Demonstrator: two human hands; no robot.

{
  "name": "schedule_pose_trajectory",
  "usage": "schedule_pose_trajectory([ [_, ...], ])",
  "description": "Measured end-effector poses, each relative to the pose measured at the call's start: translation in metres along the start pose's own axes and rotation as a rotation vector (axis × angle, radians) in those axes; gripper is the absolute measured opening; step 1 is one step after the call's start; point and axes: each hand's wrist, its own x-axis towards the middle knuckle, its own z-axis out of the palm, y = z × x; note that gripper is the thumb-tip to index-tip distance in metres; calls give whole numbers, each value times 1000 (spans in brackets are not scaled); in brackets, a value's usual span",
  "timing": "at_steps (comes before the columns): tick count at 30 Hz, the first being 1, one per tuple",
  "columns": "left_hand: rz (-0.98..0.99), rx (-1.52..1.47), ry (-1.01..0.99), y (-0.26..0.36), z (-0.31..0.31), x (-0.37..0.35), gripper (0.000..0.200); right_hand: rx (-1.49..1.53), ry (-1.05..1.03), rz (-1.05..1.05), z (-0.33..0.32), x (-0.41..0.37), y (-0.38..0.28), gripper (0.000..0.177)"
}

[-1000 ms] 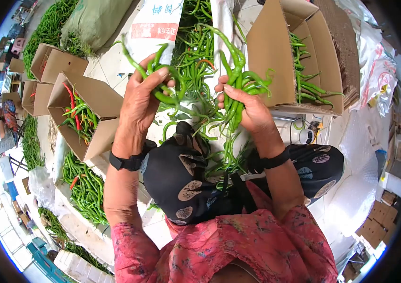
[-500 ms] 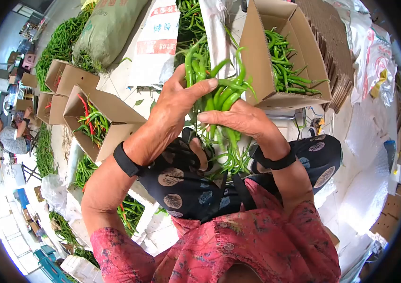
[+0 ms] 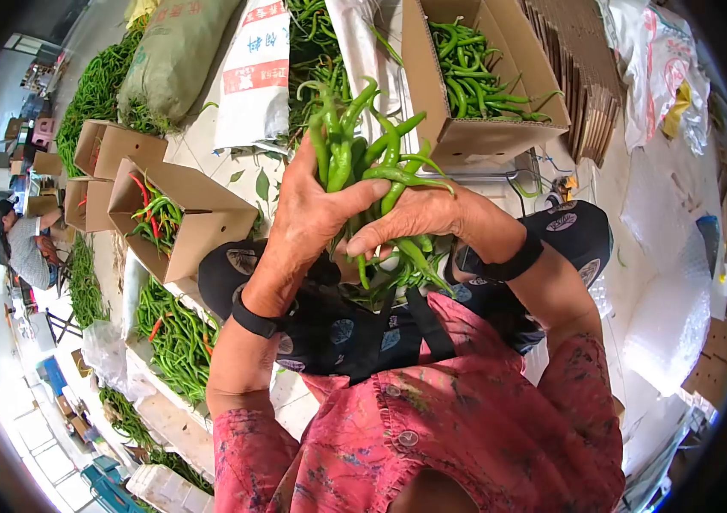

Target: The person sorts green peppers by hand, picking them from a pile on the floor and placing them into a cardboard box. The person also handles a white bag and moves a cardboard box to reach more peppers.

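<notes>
A bunch of long green chili peppers [image 3: 342, 162] is held between both hands, above the lap. My left hand [image 3: 314, 209] wraps the bunch from its left side, thumb across the front. My right hand [image 3: 423, 214] closes round it from the right, with its thumb just below the left one. Curved pepper ends fan out above the fingers, and several peppers poke out beneath the right hand. More green peppers [image 3: 415, 272] lie below the hands at the lap. The fingers behind the bunch are mostly hidden.
An open cardboard box [image 3: 500, 137] with green peppers stands ahead right, beside stacked flat cardboard [image 3: 577, 68]. At left, a smaller box [image 3: 218, 227] holds red and green peppers. A white sack [image 3: 252, 85] and a full green sack [image 3: 177, 60] lie ahead. A person [image 3: 28, 248] sits far left.
The view has shifted, so the boxes and sacks appear further left and higher. Both hands keep hold of the peppers, whose upper ends now spread wider. My left forearm has come closer in.
</notes>
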Motion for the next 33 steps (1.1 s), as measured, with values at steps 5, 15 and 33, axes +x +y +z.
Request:
schedule_pose_trajectory([
  [5, 12, -477, 205, -9, 10, -3, 51, -389, 140, 84, -8, -23, -28, 39],
  [15, -1, -785, 136, -44, -9, -5, 73, -1024, 635, -48, -32, -42, -20, 49],
  [33, -44, -906, 148, -72, -6, 4, 70, -521, 607, -129, -67, -47, -48, 33],
])
